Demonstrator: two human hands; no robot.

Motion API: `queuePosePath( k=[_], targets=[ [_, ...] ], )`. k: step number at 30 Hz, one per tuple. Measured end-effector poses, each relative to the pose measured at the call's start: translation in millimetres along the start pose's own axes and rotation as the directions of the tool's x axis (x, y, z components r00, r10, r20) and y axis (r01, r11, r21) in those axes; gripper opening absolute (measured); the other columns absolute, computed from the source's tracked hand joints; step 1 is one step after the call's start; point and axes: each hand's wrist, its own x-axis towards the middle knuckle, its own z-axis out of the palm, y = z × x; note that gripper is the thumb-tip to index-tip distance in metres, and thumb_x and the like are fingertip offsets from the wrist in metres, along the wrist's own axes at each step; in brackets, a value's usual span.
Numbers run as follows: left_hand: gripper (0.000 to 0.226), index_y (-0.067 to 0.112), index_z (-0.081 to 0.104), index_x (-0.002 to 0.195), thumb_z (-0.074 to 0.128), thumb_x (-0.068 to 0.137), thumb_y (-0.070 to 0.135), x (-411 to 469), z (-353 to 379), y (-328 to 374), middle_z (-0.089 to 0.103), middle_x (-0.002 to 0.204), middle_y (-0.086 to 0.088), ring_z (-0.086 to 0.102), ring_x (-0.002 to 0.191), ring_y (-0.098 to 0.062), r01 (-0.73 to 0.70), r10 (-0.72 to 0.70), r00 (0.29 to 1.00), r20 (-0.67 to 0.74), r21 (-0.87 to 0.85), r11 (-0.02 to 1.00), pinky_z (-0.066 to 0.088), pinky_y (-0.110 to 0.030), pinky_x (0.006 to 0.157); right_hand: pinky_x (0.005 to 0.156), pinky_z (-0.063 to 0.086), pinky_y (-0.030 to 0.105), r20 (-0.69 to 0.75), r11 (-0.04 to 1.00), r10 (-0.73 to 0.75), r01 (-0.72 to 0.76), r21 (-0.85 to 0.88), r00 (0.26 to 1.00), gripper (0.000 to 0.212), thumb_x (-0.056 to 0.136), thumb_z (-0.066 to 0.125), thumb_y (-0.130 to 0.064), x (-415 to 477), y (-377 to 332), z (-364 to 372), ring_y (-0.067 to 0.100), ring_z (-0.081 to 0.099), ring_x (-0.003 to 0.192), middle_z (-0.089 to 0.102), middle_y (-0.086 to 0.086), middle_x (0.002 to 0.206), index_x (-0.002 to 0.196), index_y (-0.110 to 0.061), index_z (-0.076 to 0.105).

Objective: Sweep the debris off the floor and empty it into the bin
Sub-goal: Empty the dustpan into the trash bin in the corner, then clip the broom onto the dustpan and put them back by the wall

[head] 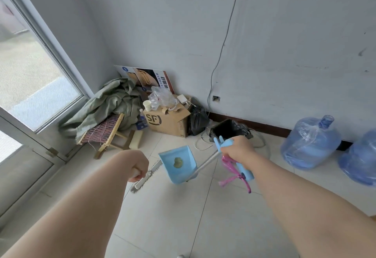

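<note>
Debris in dustpan — right hand gripping handle.

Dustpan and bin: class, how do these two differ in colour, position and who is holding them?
The dustpan is light blue; the bin is black. The dustpan hangs tilted from the right hand; the bin stands by the wall, untouched. The dustpan holds a greenish lump; the bin's inside looks dark. Both are open-topped.
</note>
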Motion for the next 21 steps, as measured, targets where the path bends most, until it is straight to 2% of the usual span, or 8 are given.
queuePosePath(
  k=[2, 4, 6, 7, 9, 13, 18, 21],
  targets=[
    [0.032, -0.006, 0.054, 0.127, 0.048, 0.097, 0.001, 7, 2, -3, 0.049, 0.106, -0.012, 0.048, 0.093, -0.023, -0.018, 0.018, 1.0, 0.023, -0.012, 1.0, 0.046, -0.025, 0.069, 0.053, 0.039, 0.022, 0.035, 0.993, -0.036, 0.04, -0.115, 0.999, 0.011, 0.08, 0.069, -0.013, -2, -1, 11, 0.022, 0.057, 0.068, 0.061, 0.004, 0.074, 0.073, -0.014, 0.06],
    [0.012, 0.0, 0.059, 0.096, 0.048, 0.098, 0.002, 14, 3, -8, 0.053, 0.096, -0.01, 0.052, 0.082, -0.022, 0.002, -0.001, 0.999, 0.047, -0.018, 1.0, 0.045, -0.021, 0.059, 0.066, 0.049, 0.026, 0.058, 0.975, -0.038, 0.05, -0.218, 0.998, 0.012, 0.081, 0.07, -0.018, -2, 3, 22, 0.026, 0.066, 0.084, 0.069, 0.008, 0.089, 0.09, -0.011, 0.066],
    [0.023, 0.006, 0.05, 0.074, 0.049, 0.096, 0.003, 22, 4, -12, 0.053, 0.077, -0.007, 0.054, 0.065, -0.017, 0.021, -0.02, 0.999, 0.044, -0.033, 0.999, 0.045, -0.014, 0.052, 0.072, 0.053, 0.031, 0.091, 0.962, -0.043, 0.065, -0.264, 0.995, 0.011, 0.081, 0.07, -0.017, -1, 10, 32, 0.029, 0.068, 0.089, 0.073, 0.01, 0.093, 0.089, -0.011, 0.066],
    [0.022, 0.005, 0.05, 0.073, 0.05, 0.095, 0.002, 27, 5, -14, 0.053, 0.074, -0.007, 0.056, 0.066, -0.018, 0.031, -0.029, 0.998, 0.048, -0.053, 0.998, 0.047, -0.014, 0.057, 0.069, 0.052, 0.03, 0.109, 0.954, -0.046, 0.076, -0.289, 0.993, 0.007, 0.082, 0.069, -0.017, 0, 14, 36, 0.028, 0.068, 0.086, 0.073, 0.01, 0.092, 0.084, -0.012, 0.064],
    [0.013, 0.002, 0.053, 0.079, 0.052, 0.092, 0.001, 31, 8, -17, 0.056, 0.074, -0.012, 0.057, 0.073, -0.025, 0.068, -0.061, 0.995, 0.079, -0.092, 0.993, 0.049, -0.025, 0.068, 0.063, 0.044, 0.026, 0.132, 0.932, -0.039, 0.083, -0.352, 0.991, 0.008, 0.083, 0.068, -0.019, 2, 20, 43, 0.026, 0.063, 0.081, 0.07, 0.008, 0.089, 0.083, -0.013, 0.062],
    [0.007, 0.001, 0.05, 0.086, 0.052, 0.092, 0.001, 35, 14, -17, 0.056, 0.075, -0.014, 0.054, 0.059, -0.017, 0.1, -0.084, 0.989, 0.119, -0.139, 0.985, 0.047, -0.023, 0.053, 0.06, 0.039, 0.025, 0.18, 0.896, -0.023, 0.101, -0.433, 0.983, 0.012, 0.082, 0.066, -0.022, 4, 31, 59, 0.024, 0.056, 0.078, 0.059, 0.002, 0.078, 0.09, -0.013, 0.065],
    [0.008, 0.002, 0.048, 0.087, 0.051, 0.094, 0.003, 37, 27, -9, 0.053, 0.072, -0.012, 0.05, 0.058, -0.016, 0.122, -0.095, 0.98, 0.173, -0.155, 0.98, 0.044, -0.022, 0.058, 0.068, 0.041, 0.027, 0.231, 0.859, -0.032, 0.145, -0.491, 0.972, 0.024, 0.081, 0.065, -0.026, 0, 46, 76, 0.024, 0.056, 0.084, 0.063, 0.004, 0.096, 0.102, -0.014, 0.066],
    [0.008, 0.002, 0.048, 0.086, 0.052, 0.093, 0.003, 35, 37, -1, 0.055, 0.072, -0.013, 0.052, 0.057, -0.016, 0.115, -0.082, 0.98, 0.184, -0.174, 0.978, 0.044, -0.023, 0.056, 0.067, 0.041, 0.026, 0.257, 0.844, -0.011, 0.147, -0.515, 0.966, 0.021, 0.08, 0.061, -0.023, -7, 59, 84, 0.025, 0.057, 0.083, 0.064, 0.003, 0.094, 0.1, -0.016, 0.065]
  ],
)
